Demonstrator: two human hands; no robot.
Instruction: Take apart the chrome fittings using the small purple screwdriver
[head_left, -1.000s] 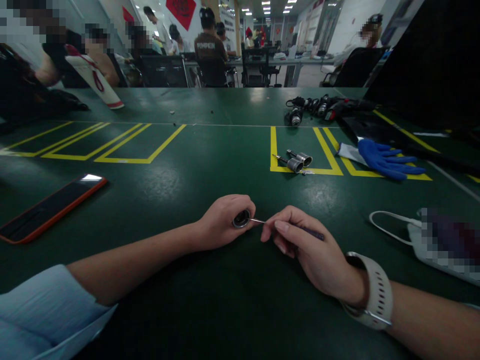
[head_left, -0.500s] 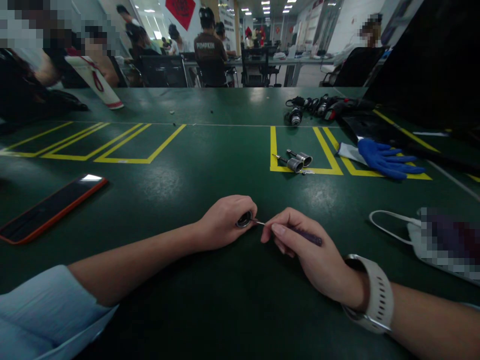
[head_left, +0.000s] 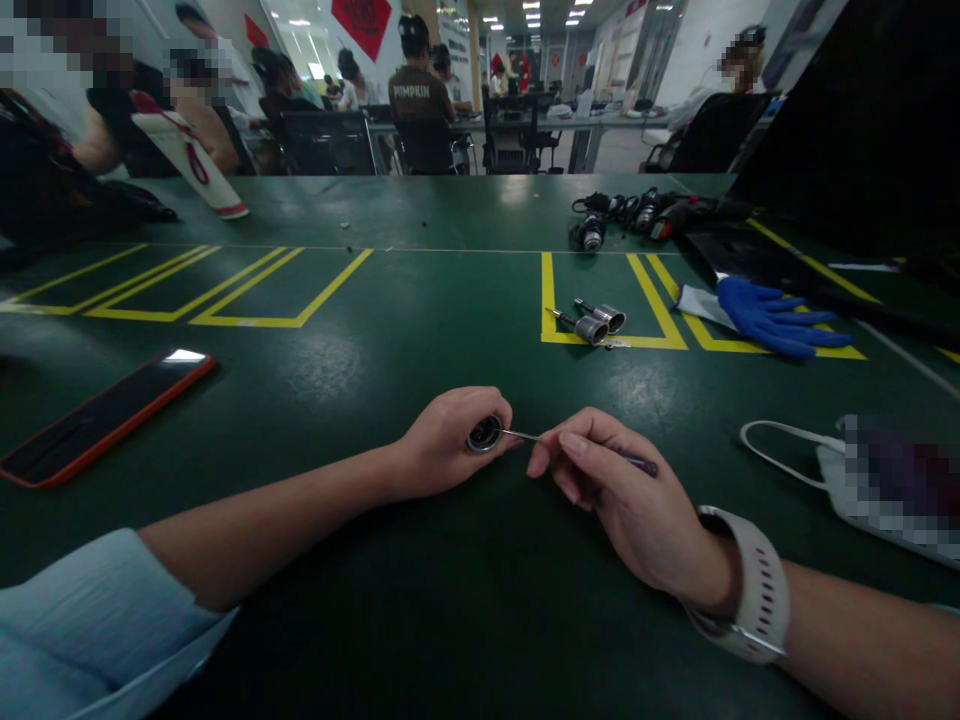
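Note:
My left hand is wrapped round a small metal cylinder, whose round open end with a silver rim and dark inside faces me. Most of that part is hidden by the fingers. Between thumb and fingers, my right hand pinches a screwdriver with a dark handle. Its thin shaft reaches left to the cylinder's open end, and the tip is at or inside the rim; I cannot tell how deep. Farther back, two metal parts with dark stems lie by the yellow tape.
On the green table, a phone in an orange case lies left. At right are a blue glove and a white mask. Black cylindrical devices with cables lie at the back, and a white-and-red bottle leans at far left.
My right hand has shifted slightly right with the screwdriver, so more of the shaft shows. The cylinder in my left hand has tilted or turned a little, showing more of its opening.

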